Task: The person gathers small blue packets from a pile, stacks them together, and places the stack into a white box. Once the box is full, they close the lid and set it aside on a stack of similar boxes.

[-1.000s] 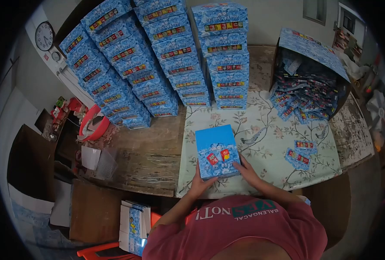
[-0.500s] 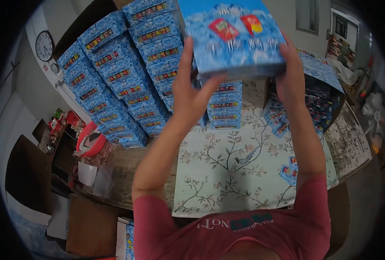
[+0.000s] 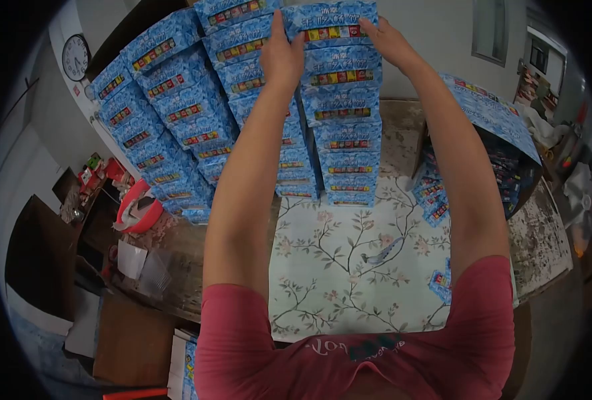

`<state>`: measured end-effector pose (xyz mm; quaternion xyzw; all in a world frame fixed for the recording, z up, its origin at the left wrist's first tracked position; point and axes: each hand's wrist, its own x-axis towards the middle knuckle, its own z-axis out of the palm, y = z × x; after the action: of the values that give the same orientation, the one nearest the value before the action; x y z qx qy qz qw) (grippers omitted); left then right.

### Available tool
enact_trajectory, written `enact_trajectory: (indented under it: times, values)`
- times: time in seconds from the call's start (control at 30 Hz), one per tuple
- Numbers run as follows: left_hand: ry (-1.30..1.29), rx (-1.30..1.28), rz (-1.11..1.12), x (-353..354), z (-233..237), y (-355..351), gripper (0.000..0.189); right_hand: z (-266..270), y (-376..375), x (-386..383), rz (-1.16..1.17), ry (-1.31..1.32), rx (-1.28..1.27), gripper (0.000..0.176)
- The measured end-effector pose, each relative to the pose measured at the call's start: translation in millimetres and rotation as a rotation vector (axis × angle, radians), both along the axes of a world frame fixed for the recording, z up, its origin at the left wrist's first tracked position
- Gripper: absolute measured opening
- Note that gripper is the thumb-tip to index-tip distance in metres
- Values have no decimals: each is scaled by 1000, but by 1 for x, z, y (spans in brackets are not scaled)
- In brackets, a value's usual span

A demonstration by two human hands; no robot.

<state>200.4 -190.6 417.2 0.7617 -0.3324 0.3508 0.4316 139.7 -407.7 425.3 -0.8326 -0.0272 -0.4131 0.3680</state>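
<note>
Arms stretched high, the left hand [image 3: 281,59] and right hand [image 3: 390,41] press open-fingered on the ends of a blue printed cardboard carton [image 3: 332,30], gripping it between them. It sits atop a tall column of matching cartons [image 3: 344,127] on the floral-covered desk [image 3: 349,267]. Set off-centre, it could topple the column.

You are facing four stacks of blue boxes [image 3: 176,100], one wall clock [image 3: 76,57], one red basin [image 3: 136,207], one open carton [image 3: 492,113] and one flowered cloth [image 3: 349,280]. You are gripping one top box [image 3: 332,20] with two hands, your left hand [image 3: 281,57] and right hand [image 3: 389,41].

1 wall clock [image 3: 76,57], red basin [image 3: 139,212] (left of the floral cloth [image 3: 349,280])
</note>
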Motion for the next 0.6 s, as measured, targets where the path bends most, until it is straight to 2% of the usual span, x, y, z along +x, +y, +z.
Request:
enact_trajectory:
  times: [0.03,0.07,0.1,0.17,0.2,0.27,0.37,0.4,0.43,0.47,0.5,0.57,0.6]
  values:
    - [21,8,12,2,-12,6,66,-6,-1,4,-64,7,-46,62]
    - [-170,-56,25,2,-26,10,65,-19,0,8,-59,27,-37,62]
    - [-356,-122,19,-2,-41,8,65,-33,11,-4,-36,-94,-67,58]
    - [-149,-114,-236,-37,-84,34,61,-72,25,-54,-64,-321,-128,50]
    - [9,-111,-293,-61,-115,48,54,-94,26,-88,-117,-429,-165,46]
    - [115,61,-261,-100,-200,81,46,-162,32,-154,-35,-338,-38,35]
    - [428,300,-289,-145,-348,146,40,-259,28,-261,-224,-145,89,30]
    - [533,306,-276,-162,-390,170,38,-286,22,-303,-340,-89,330,28]
    - [620,352,-214,-188,-400,186,38,-307,19,-345,-449,-52,567,26]
    - [702,399,-138,-212,-406,192,38,-325,5,-390,-654,-107,569,25]
    - [728,451,-187,-229,-407,189,38,-343,-15,-441,-846,-155,557,24]
    - [677,487,-233,-254,-401,180,39,-377,-41,-544,-1070,-289,646,25]
    - [657,521,-352,-263,-399,165,40,-395,-46,-594,-1255,-128,632,26]
